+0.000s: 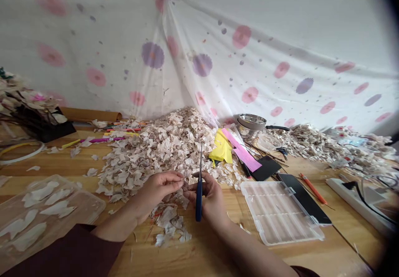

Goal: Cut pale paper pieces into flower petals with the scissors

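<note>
My right hand (210, 198) is closed around a pair of scissors (198, 200) with blue handles, seen edge-on, its thin blades pointing away from me. Just left of it, my left hand (163, 187) pinches a small pale dried petal, partly hidden by the fingers. Both hands are close together in front of a large heap of dried petals (162, 144). Below them on the wooden table (140, 256) lies a small loose cluster of petals (171, 223).
Large petals lie on a clear plastic lid (90, 204) at left. To the right are a compartment box (264, 214), a black phone (305, 198), an orange pen (313, 189), a power strip (358, 202), pink paper (243, 152) and a metal pan (252, 121).
</note>
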The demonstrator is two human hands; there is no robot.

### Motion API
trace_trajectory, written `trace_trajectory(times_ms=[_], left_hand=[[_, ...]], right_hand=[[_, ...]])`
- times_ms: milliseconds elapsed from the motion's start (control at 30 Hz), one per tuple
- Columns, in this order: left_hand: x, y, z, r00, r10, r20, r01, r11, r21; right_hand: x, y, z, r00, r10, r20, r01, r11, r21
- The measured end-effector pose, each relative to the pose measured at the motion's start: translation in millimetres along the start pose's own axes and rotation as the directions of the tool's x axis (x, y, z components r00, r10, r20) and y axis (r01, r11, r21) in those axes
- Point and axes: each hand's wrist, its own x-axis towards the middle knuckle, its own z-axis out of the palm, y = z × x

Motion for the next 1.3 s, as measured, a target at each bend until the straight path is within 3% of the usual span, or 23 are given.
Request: trace_trajectory(times_ms=[233, 633, 933, 1033, 1167, 1300], left_hand=[[-3, -3, 4.9, 0.999, -0.028, 0.019, 0.030, 0.998, -0.064], [-5, -3, 5.3, 0.993, -0.026, 0.113, 0.034, 0.997, -0.071], [-3, -3, 1.7, 0.999, 0.014, 0.031, -0.012, 0.998, -0.065], [-2, -2, -1.3, 0.999, 0.035, -0.007, -0.035, 0.999, 0.016], [-2, 3, -4.9, 0.995, 0.091, -0.034, -0.085, 0.984, 0.156], [-4, 7, -4.3, 0.998, 0.066, 0.025, -0.069, 0.986, 0.152]], right_hand=[[-1, -3, -1, 0.996, -0.073, -0.041, 0.076, 0.995, 0.071], [-2, -8, -2, 0.992, -0.090, -0.086, 0.098, 0.991, 0.090], [0, -12, -5, 0.988, -0.105, -0.117, 0.110, 0.993, 0.038], [2, -12, -7, 0.986, -0.114, -0.122, 0.119, 0.992, 0.033], [2, -12, -8, 0.996, -0.068, -0.051, 0.070, 0.997, 0.022], [0, -10, -6, 0.998, 0.022, 0.064, -0.023, 1.000, 0.014]])
